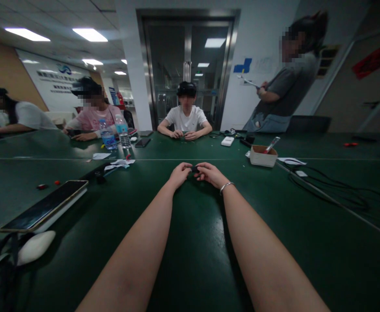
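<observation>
Head view: left hand (179,175) and right hand (212,174) have fingertips closed on a small black piece (195,169), between them just above or on the table (196,242); contact unclear. Slack fingertips could drop it. Open surface lies nearer the wearer; the seam (151,159) runs beyond, the box (263,157) right.
</observation>
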Action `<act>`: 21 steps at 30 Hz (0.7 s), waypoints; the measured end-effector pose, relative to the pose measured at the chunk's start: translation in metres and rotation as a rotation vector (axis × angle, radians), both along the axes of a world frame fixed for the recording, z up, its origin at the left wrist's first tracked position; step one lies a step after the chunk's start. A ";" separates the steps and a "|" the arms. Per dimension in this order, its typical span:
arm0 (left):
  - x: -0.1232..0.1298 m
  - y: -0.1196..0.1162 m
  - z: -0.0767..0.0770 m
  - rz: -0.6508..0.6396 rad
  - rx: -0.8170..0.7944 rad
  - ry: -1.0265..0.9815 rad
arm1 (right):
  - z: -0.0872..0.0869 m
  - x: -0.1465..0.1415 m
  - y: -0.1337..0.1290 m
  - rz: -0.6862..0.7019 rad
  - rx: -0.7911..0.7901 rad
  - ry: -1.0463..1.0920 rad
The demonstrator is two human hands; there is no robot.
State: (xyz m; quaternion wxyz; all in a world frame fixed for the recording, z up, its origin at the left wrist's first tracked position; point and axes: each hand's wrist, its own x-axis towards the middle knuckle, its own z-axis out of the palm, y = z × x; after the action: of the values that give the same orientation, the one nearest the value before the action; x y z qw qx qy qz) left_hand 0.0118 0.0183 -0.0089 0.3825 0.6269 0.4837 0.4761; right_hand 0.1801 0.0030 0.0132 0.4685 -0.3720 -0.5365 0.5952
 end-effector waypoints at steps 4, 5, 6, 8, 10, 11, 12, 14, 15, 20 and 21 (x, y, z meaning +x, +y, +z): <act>-0.001 0.002 -0.001 -0.021 -0.004 0.021 | 0.000 0.000 0.000 -0.002 0.002 0.009; -0.001 0.002 -0.002 -0.018 0.002 0.024 | 0.000 0.000 0.000 -0.004 0.004 0.009; -0.002 0.003 -0.002 -0.010 0.004 0.023 | 0.000 0.000 0.000 -0.005 0.004 0.007; -0.002 0.004 -0.003 0.002 -0.001 0.021 | 0.000 0.000 0.000 -0.003 0.005 0.000; -0.002 0.005 -0.004 0.004 0.008 0.042 | 0.000 0.000 0.000 0.001 0.005 -0.005; -0.003 0.005 -0.004 0.004 0.020 0.056 | 0.000 0.000 0.000 0.002 0.004 -0.005; -0.003 0.005 -0.004 0.007 0.031 0.066 | 0.000 0.000 0.000 0.003 0.003 -0.004; -0.003 0.005 -0.004 0.017 0.029 0.065 | 0.000 0.001 0.000 0.007 0.002 -0.004; -0.003 0.004 -0.004 0.016 0.016 0.060 | 0.001 0.001 0.000 0.010 0.002 -0.006; -0.002 0.002 -0.001 0.010 0.023 0.048 | 0.001 0.000 0.000 0.006 -0.003 -0.001; -0.002 0.002 0.000 0.014 0.028 0.039 | 0.002 0.000 -0.001 0.004 -0.004 0.003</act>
State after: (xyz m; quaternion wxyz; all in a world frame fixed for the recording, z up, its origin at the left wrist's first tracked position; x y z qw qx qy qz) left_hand 0.0103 0.0199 -0.0091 0.3610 0.6379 0.4889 0.4730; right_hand 0.1800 0.0023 0.0147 0.4673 -0.3711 -0.5354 0.5977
